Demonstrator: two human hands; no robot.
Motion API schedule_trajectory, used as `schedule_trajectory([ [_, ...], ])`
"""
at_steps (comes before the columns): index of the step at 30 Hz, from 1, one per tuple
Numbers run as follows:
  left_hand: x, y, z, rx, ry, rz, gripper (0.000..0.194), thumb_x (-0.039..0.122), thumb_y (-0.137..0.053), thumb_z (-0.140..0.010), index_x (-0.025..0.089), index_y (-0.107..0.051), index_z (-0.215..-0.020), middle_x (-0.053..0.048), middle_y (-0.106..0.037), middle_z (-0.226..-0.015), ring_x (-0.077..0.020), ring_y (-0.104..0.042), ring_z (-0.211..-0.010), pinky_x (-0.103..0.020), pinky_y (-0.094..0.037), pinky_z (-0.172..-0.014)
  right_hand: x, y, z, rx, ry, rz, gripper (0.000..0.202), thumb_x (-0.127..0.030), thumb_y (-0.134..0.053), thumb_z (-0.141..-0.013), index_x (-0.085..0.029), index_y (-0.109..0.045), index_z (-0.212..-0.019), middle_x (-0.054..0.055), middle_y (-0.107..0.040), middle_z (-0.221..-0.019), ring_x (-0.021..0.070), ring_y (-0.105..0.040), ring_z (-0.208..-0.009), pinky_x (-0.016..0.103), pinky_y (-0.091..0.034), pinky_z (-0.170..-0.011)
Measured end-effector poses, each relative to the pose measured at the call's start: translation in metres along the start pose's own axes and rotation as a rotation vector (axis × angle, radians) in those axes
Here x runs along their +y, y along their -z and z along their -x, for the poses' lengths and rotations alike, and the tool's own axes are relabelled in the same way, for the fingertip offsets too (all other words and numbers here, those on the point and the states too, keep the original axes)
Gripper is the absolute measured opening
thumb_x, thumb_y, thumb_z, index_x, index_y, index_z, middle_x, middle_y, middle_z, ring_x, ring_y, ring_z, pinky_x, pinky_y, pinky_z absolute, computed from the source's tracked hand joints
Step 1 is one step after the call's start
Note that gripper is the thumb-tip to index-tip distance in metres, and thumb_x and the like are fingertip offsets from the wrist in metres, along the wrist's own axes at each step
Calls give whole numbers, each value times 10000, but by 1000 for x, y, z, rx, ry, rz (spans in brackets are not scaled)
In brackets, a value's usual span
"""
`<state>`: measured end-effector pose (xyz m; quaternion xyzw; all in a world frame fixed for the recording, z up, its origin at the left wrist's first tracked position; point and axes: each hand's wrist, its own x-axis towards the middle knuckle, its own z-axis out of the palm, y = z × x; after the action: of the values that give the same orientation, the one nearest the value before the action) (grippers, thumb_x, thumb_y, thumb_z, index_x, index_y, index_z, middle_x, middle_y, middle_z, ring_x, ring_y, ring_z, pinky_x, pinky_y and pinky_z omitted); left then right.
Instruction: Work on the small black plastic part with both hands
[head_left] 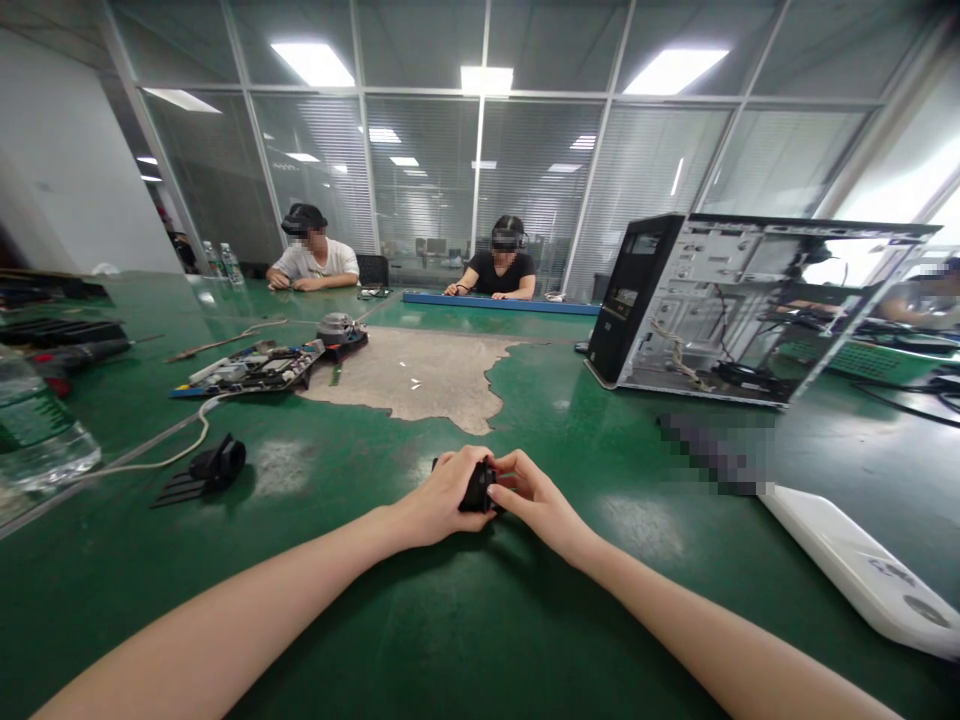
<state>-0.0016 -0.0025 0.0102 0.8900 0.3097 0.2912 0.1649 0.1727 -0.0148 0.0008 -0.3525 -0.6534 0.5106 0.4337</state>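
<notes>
Just above the green tabletop [427, 610], a small black part [478, 488] sits between my two hands. My left hand [446, 497] wraps over it from the left, fingers on top and thumb along its near side. From the right, my right hand [534, 497] pinches its end with bent fingers and thumb. My fingers cover much of the part, so its exact kind cannot be made out. To the left of my hands lies a black bracket-like plastic piece [214, 468] with a round end and flat prongs.
An opened computer case [637, 300] stands at the right, with a white phone [862, 565] nearer me. At left are a circuit board [251, 368], a metal-topped cooler [341, 332], a cable [201, 430] and a water bottle [41, 430]. Two people [322, 260] sit across the table.
</notes>
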Motion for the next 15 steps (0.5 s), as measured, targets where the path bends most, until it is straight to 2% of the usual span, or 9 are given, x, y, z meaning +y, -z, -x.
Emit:
schedule_trajectory([
  [15, 0, -2, -2, 4, 16, 7, 527, 231, -616, -686, 225, -321, -1122, -49, -480, -1064, -218, -467, -986, -385, -346, -886, -4, 0, 1, 5, -18, 2, 238, -350, -600, -737, -208, -470, -877, 0, -528, -858, 146, -541, -829, 288, -460, -711],
])
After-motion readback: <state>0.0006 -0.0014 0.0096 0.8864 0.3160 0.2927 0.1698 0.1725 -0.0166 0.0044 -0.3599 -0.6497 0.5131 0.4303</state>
